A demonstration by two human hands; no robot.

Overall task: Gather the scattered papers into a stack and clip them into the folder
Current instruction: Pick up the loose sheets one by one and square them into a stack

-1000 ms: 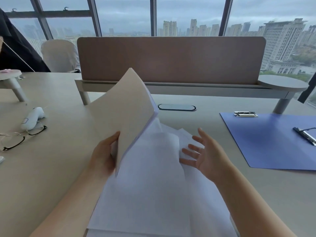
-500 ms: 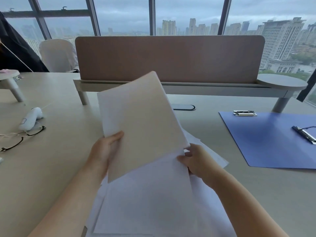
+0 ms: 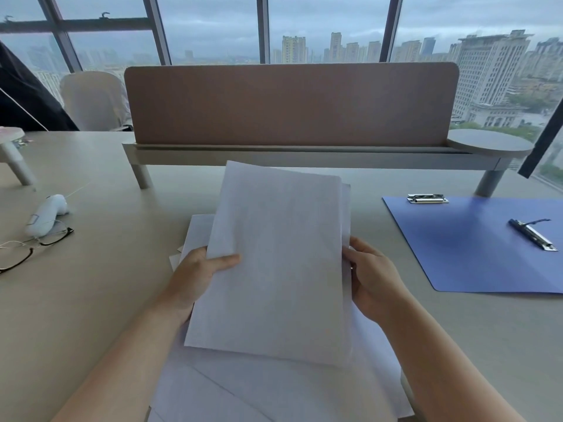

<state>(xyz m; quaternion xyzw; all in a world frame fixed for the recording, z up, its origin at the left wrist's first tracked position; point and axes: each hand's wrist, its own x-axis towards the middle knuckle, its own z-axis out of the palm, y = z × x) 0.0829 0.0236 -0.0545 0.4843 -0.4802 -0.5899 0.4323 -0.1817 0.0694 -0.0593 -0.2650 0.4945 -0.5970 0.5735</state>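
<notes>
Since a moment ago the lifted sheets have swung flat and both hands now hold them. The left hand (image 3: 202, 271) pinches the papers (image 3: 274, 263) at nine o'clock, the right hand (image 3: 373, 277) grips at three o'clock. More sheets lie beneath; the folder (image 3: 475, 245) waits open, well apart at three o'clock, so gathering is unfinished.

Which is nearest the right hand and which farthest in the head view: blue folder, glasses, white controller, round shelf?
From the right hand:
1. Blue folder, just to its right.
2. Round shelf, far right, behind the folder.
3. Glasses and white controller, far left; too close to call.
</notes>
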